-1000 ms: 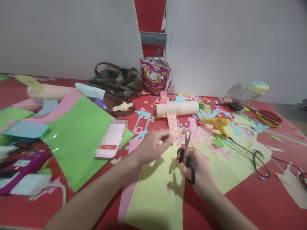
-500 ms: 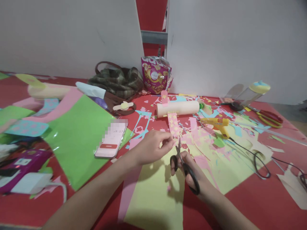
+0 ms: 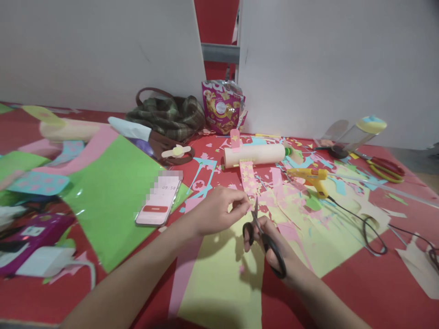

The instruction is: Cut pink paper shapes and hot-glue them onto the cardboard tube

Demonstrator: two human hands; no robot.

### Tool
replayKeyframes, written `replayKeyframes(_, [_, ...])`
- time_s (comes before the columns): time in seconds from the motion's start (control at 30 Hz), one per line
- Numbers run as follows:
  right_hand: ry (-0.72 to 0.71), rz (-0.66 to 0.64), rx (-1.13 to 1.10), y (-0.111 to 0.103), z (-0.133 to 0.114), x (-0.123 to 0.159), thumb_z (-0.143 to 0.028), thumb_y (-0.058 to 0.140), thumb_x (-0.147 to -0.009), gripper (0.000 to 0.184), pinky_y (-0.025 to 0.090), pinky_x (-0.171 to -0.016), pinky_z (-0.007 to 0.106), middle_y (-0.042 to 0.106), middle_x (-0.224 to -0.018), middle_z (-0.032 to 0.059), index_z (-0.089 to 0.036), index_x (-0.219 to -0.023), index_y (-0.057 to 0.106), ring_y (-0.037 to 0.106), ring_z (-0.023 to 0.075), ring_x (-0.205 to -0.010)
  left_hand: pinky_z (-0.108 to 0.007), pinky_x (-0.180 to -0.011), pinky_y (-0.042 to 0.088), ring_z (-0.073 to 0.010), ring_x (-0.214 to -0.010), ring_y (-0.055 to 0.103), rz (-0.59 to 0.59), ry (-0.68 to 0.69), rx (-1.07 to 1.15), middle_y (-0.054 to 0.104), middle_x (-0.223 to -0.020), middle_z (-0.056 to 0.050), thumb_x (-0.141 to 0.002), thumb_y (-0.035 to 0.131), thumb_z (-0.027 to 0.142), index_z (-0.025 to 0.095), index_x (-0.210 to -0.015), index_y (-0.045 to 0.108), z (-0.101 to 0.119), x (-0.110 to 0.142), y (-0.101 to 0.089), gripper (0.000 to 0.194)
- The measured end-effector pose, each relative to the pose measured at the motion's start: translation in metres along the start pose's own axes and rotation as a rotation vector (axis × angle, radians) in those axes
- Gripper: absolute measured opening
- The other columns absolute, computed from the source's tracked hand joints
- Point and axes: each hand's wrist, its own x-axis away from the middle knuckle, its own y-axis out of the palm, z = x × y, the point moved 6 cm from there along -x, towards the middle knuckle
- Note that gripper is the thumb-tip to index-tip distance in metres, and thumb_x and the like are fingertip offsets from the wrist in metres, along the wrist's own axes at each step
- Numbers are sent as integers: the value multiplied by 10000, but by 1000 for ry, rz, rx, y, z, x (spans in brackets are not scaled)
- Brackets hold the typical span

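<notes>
The scissors (image 3: 255,220) are in the right hand (image 3: 278,244), fingers through the black handles, blades pointing away from the person and slightly parted. They are above the yellow sheet (image 3: 222,288), near its far end. The left hand (image 3: 222,211) is just beside the blades, its thumb and forefinger drawn narrow in a pinch; whether a tiny scrap sits between the fingertips is too small to tell.

A pink sheet (image 3: 181,278) shows along the left edge of the yellow one. Beyond the hands, a starred pink strip (image 3: 247,174) runs from the near side of the white tube (image 3: 264,155), which lies on its side; a pink tab (image 3: 235,138) with a star stands up at its far side. Small pink, blue and yellow scraps lie around the tube.

To the right, the yellow glue gun (image 3: 317,179) lies on its side, its black cord looping toward the right. Farther out are red-and-yellow scissors (image 3: 387,169) and a tilted clear bottle (image 3: 361,131) with a yellow and blue top.

To the left, the phone (image 3: 159,203) lies on a green sheet (image 3: 106,205), with a purple box (image 3: 46,230) and a white plug (image 3: 44,263) nearer the person. Behind, a plaid bag (image 3: 169,116) rests beside an upright snack pouch (image 3: 223,107). Everything lies on the red table (image 3: 295,310).
</notes>
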Motion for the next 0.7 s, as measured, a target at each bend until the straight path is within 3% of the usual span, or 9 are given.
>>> replayKeyframes(0.7, [11,-3,-8,1,2,1,-585,524,-640,405,369,-652,308,430,-778,17,-252,-821,382,425,181,-704,-190,-558,315,-82,-568,471,-36,-2,-3,555,-615,2,-822,345,245,123,-628,509,2,-1,-2,281])
